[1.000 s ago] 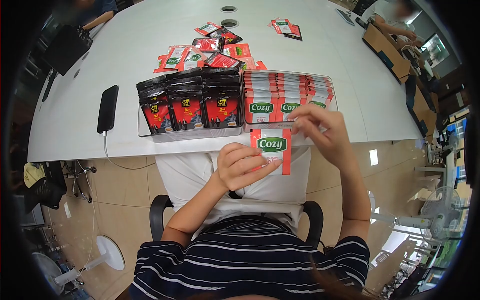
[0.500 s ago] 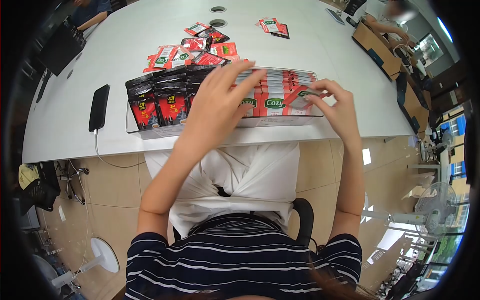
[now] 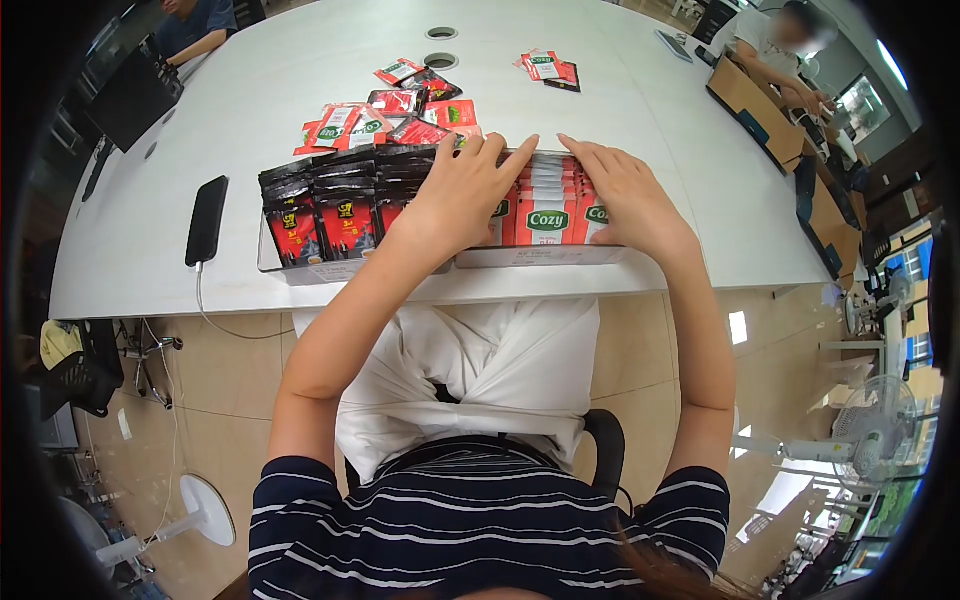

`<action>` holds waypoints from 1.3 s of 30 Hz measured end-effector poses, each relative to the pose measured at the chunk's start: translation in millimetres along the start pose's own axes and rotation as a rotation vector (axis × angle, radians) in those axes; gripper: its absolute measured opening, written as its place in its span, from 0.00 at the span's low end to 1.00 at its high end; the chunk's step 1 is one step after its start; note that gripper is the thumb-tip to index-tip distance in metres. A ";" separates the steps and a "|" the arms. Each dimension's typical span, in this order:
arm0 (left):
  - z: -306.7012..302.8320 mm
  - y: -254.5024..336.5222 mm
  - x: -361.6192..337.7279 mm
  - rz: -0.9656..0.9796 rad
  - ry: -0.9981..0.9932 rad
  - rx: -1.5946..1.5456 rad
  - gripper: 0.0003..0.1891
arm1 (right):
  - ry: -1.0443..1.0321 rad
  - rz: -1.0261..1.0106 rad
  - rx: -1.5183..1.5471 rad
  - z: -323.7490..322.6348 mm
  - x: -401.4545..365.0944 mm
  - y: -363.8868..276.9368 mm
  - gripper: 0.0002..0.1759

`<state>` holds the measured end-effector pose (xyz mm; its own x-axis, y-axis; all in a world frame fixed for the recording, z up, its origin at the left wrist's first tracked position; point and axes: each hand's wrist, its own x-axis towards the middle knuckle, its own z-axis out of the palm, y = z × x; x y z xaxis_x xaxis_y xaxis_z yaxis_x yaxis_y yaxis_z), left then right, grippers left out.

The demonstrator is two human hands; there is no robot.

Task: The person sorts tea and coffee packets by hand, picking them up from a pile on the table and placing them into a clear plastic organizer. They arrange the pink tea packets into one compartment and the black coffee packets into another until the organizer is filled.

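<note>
A low tray (image 3: 540, 257) with a see-through rim stands at the table's near edge, packed with upright sachets. Black-and-red coffee sachets (image 3: 345, 215) fill its left part, and red-and-white Cozy sachets (image 3: 547, 222) its right part. My left hand (image 3: 462, 195) rests over the middle of the tray, fingers apart, covering sachets where the two kinds meet. Over the right end lies my right hand (image 3: 630, 200), its fingers stretched toward the back and its thumb low at the front of the Cozy sachets. Both hands are open; their palms hide the sachets beneath.
Behind the tray lies a loose pile of sachets (image 3: 400, 105), with a few more sachets (image 3: 545, 66) farther right. A phone (image 3: 206, 222) on a cable is at the left. Cardboard boxes (image 3: 750, 115) stand along the right edge, near another person (image 3: 765, 50).
My right hand has let go of the Cozy sachet it pinched and moved left over the row. My left hand has come down onto the sachets, slightly to the right.
</note>
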<state>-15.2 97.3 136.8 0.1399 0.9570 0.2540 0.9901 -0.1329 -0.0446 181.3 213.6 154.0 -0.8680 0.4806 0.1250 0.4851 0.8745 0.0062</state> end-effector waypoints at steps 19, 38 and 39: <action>-110.0 18.6 -88.5 0.284 0.619 -0.885 0.16 | 1.165 -0.368 0.398 -148.8 -91.6 -58.4 0.26; -90.7 78.0 -108.7 0.684 0.646 -2.072 0.11 | 1.488 -0.837 0.623 -184.8 -119.2 -56.4 0.18; -90.1 79.4 -107.9 0.683 0.644 -2.078 0.12 | 1.489 -0.843 0.628 -186.3 -120.1 -56.9 0.17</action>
<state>49.2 -39.8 192.9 -0.0892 0.5436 0.8346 -0.6006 -0.6978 0.3903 277.8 93.8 323.5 0.1458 -0.1986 0.9692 -0.3958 0.8861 0.2411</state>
